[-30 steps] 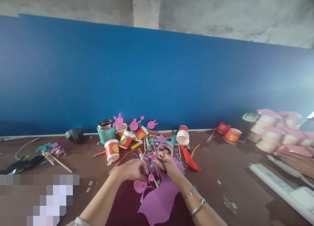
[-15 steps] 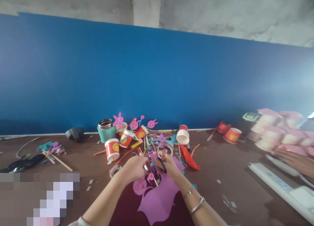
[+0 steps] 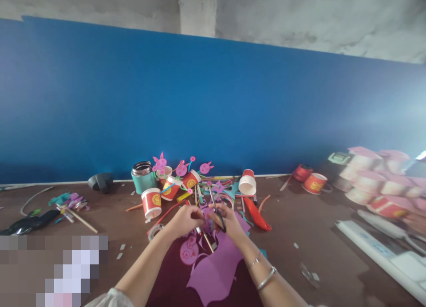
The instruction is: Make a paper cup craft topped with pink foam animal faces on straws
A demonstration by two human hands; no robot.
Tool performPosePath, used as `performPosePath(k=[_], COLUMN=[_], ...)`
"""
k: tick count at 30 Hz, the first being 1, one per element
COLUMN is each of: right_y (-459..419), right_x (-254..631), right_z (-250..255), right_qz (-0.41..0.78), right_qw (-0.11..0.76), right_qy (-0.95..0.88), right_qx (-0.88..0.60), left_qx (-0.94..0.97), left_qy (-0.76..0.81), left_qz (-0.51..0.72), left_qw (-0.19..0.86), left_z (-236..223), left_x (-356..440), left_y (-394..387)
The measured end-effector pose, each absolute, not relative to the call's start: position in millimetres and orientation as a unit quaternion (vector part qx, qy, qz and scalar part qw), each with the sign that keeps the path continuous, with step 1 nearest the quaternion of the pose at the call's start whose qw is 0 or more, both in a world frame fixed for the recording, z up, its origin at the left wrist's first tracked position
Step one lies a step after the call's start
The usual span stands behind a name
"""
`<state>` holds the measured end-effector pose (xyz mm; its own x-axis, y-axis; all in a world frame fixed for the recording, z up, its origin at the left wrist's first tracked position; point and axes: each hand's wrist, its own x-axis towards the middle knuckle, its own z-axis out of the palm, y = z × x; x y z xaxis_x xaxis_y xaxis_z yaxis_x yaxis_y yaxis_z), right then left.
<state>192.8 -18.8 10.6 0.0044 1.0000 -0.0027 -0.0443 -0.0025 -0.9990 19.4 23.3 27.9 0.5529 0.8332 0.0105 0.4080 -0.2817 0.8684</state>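
Note:
My right hand (image 3: 229,221) holds a pair of scissors (image 3: 222,222). Its dark handle loop is around my fingers, and the blades point away from me over the pile. Just to the left, my left hand (image 3: 186,220) has its fingers curled together near the scissors; whatever they pinch is too small to make out. Under both hands lies a large purple foam sheet (image 3: 216,271) with scalloped cut edges. Beside it rests a round pink pig face (image 3: 189,252). A marker (image 3: 199,231) and a thin stick (image 3: 209,241) lie beneath my hands among purple scraps.
Red-and-white paper cups (image 3: 151,203) with pink figures stand near a teal thermos (image 3: 143,178). A tape roll (image 3: 156,230) lies left. Right are a tipped cup (image 3: 247,183), a red pouch (image 3: 257,214), a power strip (image 3: 376,249) and stacked pink-topped cups (image 3: 369,183).
My left hand has turned and lifted slightly, its curled fingers now showing. A small pink disc below it has gone from its spot. Far right, another person's hand has shifted, exposing a red cup.

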Motion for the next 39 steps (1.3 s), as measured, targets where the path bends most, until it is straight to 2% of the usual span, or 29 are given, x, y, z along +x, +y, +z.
performPosePath(k=[4,7,10,14,16,21,27,30,35,39], right_y=[-19,-18,-16,-16,-16,-14,-12,-11,-6,-5], right_x=[194,198,203,205,205,205,205,204,200,198], right_z=[14,16,20,23,23,18,14,14,7,3], right_qz=[0.467,0.399,0.339,0.295,0.297,0.324,0.325,0.338,0.395,0.439], right_qw=[0.588,0.651,0.692,0.708,0.703,0.7,0.692,0.682,0.667,0.663], right_qy=[-0.443,-0.403,-0.366,-0.349,-0.357,-0.369,-0.374,-0.371,-0.383,-0.397], right_qx=[-0.49,-0.505,-0.522,-0.538,-0.538,-0.519,-0.525,-0.532,-0.503,-0.459], left_qx=[0.719,0.733,0.78,0.824,0.844,0.861,0.87,0.874,0.844,0.821], left_qy=[0.393,0.376,0.389,0.462,0.479,0.475,0.463,0.454,0.46,0.436], left_qz=[0.229,0.175,0.147,0.216,0.185,0.119,0.097,0.132,0.275,0.366], left_qw=[0.525,0.539,0.468,0.247,0.154,0.138,0.135,0.111,0.021,0.035], left_z=[37,42,43,37,33,27,32,33,32,31], left_x=[5,-6,-7,16,32,59,64,62,57,56], left_y=[30,32,31,27,25,27,32,28,14,6])
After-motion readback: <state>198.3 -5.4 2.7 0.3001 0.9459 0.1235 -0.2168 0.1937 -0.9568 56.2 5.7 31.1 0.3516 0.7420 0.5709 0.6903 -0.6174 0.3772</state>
